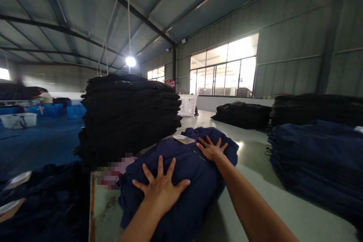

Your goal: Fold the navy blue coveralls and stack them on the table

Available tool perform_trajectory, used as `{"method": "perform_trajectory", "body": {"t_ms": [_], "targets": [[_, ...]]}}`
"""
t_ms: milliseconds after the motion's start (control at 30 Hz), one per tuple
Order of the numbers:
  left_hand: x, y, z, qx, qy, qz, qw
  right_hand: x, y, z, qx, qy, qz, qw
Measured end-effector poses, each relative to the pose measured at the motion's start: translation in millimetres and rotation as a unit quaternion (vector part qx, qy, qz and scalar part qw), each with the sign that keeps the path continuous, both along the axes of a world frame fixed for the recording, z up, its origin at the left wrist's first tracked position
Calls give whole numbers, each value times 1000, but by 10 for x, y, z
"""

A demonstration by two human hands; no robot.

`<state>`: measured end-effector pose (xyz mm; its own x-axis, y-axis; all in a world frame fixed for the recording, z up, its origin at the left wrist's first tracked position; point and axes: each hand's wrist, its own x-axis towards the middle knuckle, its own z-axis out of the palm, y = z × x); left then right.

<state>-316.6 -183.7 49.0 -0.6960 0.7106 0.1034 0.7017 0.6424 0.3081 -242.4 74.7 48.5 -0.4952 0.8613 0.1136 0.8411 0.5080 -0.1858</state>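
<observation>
A navy blue folded garment (181, 166) lies on the pale table (249, 193) in front of me, bulky enough that it may be more than one piece. My left hand (160, 189) presses flat on its near left part with the fingers spread. Farther along, my right hand (211, 149) also rests on the cloth, fingers wide apart. A paper tag (184, 139) sits on top of the fabric, just left of my right fingertips. Neither hand grips anything.
A tall stack of black garments (130, 117) stands behind on the left. On the right are a navy garment pile (317, 162) and black garment stacks (244, 115). Tagged dark garments (53, 204) lie lower left, beyond the table edge. A white basket (187, 105) stands at the back.
</observation>
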Motion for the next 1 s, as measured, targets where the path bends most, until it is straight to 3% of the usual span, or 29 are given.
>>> {"method": "perform_trajectory", "body": {"t_ms": [133, 267, 500, 700, 767, 867, 1000], "targets": [[-28, 7, -37, -28, -64, -8, 998, -22, 125, -162, -53, -25, 15, 998], [-72, 2, 8, -51, -105, -21, 993, -42, 106, -178, -54, -41, 21, 997], [-150, 0, -61, -37, -99, -32, 994, 48, -195, 43, -25, -15, 34, 999], [44, -146, 123, 14, 4, -66, 998, 305, -712, 212, -37, -16, 108, 993], [188, -217, 164, 44, 48, -121, 991, 365, -867, 179, -43, -26, 125, 991], [344, -302, 103, 39, 53, -191, 979, 374, -991, 64, -50, -38, 123, 990], [360, -336, -76, 7, 41, -202, 979, 298, -996, -141, -25, -22, 118, 992]]}}
